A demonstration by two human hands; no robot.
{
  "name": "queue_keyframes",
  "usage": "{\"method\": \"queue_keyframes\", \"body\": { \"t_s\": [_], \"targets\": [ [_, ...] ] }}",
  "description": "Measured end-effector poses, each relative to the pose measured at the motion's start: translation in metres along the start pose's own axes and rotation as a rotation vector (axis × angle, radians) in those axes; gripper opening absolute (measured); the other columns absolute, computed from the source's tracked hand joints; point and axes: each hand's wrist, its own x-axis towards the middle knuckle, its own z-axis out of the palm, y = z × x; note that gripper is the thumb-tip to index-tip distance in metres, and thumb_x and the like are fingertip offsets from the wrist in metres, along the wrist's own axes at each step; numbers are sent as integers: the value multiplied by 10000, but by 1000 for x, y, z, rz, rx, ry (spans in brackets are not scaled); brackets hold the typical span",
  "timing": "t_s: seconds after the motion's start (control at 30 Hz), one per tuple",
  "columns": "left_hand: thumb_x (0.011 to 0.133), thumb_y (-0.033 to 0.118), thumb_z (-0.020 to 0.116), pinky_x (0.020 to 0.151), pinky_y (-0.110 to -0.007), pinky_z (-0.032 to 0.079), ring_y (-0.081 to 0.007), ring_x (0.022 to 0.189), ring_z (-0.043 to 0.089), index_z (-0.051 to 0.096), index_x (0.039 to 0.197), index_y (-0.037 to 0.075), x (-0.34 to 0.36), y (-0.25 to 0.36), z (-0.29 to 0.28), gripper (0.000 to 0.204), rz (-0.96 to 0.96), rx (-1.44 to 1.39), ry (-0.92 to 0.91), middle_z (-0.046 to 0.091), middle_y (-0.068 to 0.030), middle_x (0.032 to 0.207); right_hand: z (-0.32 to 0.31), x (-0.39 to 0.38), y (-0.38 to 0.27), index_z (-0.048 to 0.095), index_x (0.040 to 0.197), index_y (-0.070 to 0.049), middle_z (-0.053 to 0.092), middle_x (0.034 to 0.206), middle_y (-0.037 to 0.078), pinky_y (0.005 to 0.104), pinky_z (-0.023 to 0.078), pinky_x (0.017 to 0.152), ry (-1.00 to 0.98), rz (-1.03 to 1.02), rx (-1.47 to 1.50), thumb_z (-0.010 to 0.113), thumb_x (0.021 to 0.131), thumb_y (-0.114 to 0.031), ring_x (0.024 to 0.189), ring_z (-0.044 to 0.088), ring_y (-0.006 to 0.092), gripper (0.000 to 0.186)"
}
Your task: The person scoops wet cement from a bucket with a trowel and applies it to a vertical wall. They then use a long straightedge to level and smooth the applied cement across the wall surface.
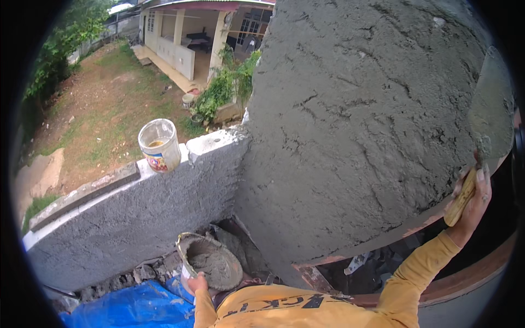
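My right hand (474, 198) is closed around the yellowish wooden handle of a trowel (491, 101). The trowel's broad grey blade points up and lies against, or very close to, the right side of a wall coated in wet grey mortar (350, 126). Low in the middle, my left hand (197, 283) grips the rim of a bucket (183, 249) tilted toward me. Grey mortar (212, 268) fills part of that bucket. Ridges and rough patches mark the coated wall's surface.
A white plastic tub (159, 146) stands on a low plastered wall (147, 213) at left, beside a long flat slab (85, 195). Blue tarpaulin (131, 306) and rubble lie below. A dark opening with a curved edge is at lower right. Beyond are a yard and a house (186, 41).
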Motion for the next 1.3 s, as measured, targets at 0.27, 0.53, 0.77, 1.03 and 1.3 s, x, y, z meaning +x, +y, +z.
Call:
{"method": "queue_keyframes", "body": {
  "t_s": [0.27, 0.53, 0.77, 1.03, 1.3],
  "targets": [
    [653, 311, 701, 759, -407, 488, -387, 814, 638, 638, 808, -86, -44, 88, -20, 430, 178, 152, -213, 641, -281, 809, 148, -273, 170, 590, 985, -43, 653, 871, 164, 415, 497, 689, -1560, -23, -647, 653, 766, -252, 816, 634, 339, 310],
    [660, 303, 658, 763, -423, 482, -400, 795, 626, 640, 789, -88, -103, 149, -28, 412, 433, 152, -469, 629, -289, 780, 208, -416, 212, 589, 1045, -69, 658, 911, 159, 438, 492, 756, -1704, 93, -602, 650, 768, -289, 877, 626, 345, 359],
    [652, 221, 671, 660, -386, 491, -324, 654, 623, 644, 763, -72, -75, 126, -25, 314, 256, -113, -490, 642, -217, 701, 146, -430, 209, 593, 1123, -64, 645, 1014, 169, 440, 484, 793, -1374, 327, -356, 670, 759, -298, 921, 612, 358, 439],
    [639, 326, 664, 789, -423, 461, -392, 817, 631, 658, 816, -62, -67, 83, -5, 426, 198, 79, -355, 652, -262, 804, 117, -268, 164, 598, 1104, -73, 617, 963, 137, 434, 501, 681, -1345, 57, -529, 666, 776, -290, 803, 620, 345, 399],
    [759, 420, 639, 889, -400, 432, -341, 1072, 545, 561, 1198, 13, -71, 51, -43, 603, 72, 152, -383, 589, -205, 1157, 91, -52, 7, 575, 1091, -49, 613, 796, 124, 403, 514, 589, -1057, -650, -549, 613, 822, -329, 676, 634, 306, 390]
  ]
}}
